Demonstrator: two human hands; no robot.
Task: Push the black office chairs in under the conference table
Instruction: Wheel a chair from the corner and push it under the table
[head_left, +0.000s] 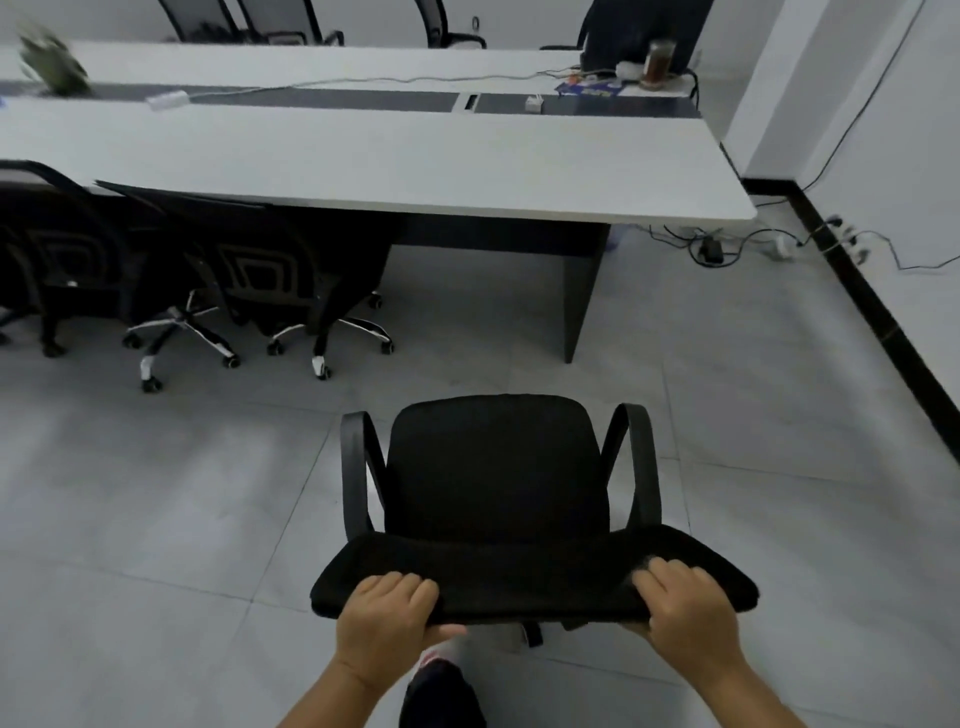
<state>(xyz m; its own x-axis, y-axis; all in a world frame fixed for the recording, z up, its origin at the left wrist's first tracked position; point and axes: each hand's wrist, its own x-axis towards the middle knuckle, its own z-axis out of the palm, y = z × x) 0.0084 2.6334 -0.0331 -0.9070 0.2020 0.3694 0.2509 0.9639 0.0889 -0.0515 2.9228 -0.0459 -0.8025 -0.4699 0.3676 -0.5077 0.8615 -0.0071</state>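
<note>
Chair in hand (496, 499): black, armrests both sides, on tiled floor (171, 499), well short of table (395, 161).
Grip: left hand (387, 621) and right hand (685, 605) both closed on backrest top edge, fingers over, thumbs under.
Heading: seat faces far, toward open gap under table, right of two chairs already tucked (291, 270) (gap bounded right by table's panel leg (582, 291)).
Room: white walls, cables on floor far right.
</note>
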